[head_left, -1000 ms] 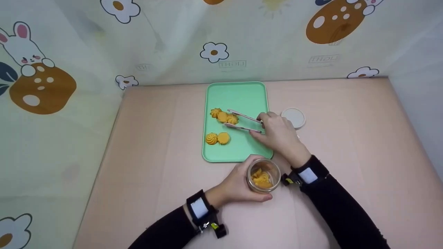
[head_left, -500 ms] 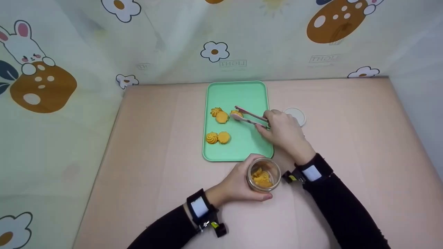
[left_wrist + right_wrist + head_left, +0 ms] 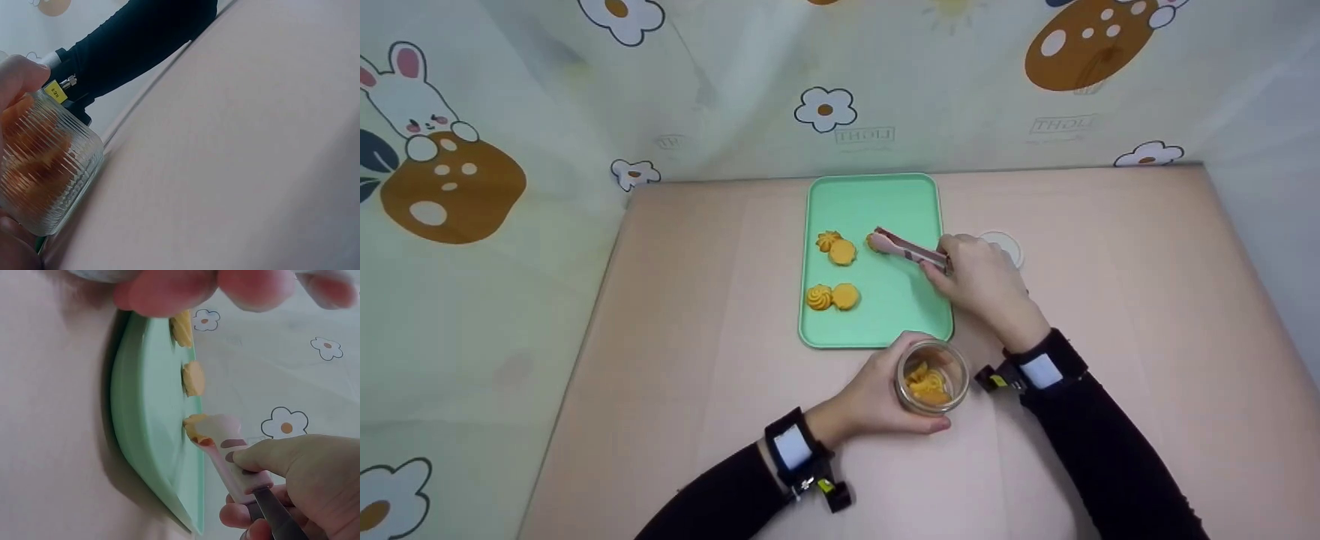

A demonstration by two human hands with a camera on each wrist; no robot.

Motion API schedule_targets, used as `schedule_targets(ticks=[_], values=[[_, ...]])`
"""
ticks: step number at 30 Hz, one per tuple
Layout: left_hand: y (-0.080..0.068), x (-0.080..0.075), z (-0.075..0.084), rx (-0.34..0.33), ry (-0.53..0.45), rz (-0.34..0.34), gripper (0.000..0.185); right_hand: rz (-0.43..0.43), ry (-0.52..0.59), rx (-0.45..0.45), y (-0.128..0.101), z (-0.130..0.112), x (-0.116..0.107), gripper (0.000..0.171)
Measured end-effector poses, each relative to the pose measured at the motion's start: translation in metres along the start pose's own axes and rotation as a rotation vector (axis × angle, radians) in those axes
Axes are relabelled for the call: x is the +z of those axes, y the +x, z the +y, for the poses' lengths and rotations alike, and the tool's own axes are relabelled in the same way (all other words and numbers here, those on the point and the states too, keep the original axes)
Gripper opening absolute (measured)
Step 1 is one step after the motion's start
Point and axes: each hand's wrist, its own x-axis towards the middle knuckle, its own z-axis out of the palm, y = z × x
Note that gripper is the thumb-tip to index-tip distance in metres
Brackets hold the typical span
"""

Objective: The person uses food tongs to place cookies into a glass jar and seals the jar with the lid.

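1. Since the earlier frame, the tongs point(image 3: 907, 248) have closed on one cookie point(image 3: 876, 241) and drawn it away from the pair it lay beside.
2. Left: four cookies point(image 3: 834, 273) remain on the green tray point(image 3: 896, 202).
3. Centre: the left hand point(image 3: 877, 394) grips the ribbed glass jar point(image 3: 931, 377), steadying it upright.
4. Right: the right hand point(image 3: 979, 277) squeezes the tongs; even pressure and a level lift should keep the cookie whole.
5. Far right: a white lid point(image 3: 1006, 244) lies beyond the hand.
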Motion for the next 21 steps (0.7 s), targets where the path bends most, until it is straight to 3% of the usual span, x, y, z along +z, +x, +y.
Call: schedule_targets(ticks=[21], values=[[0.0002, 0.0004, -0.0043, 0.039, 0.006, 0.005, 0.090, -0.031, 0.019, 0.005, 0.0015, 0.0081, -0.0022, 0.031]])
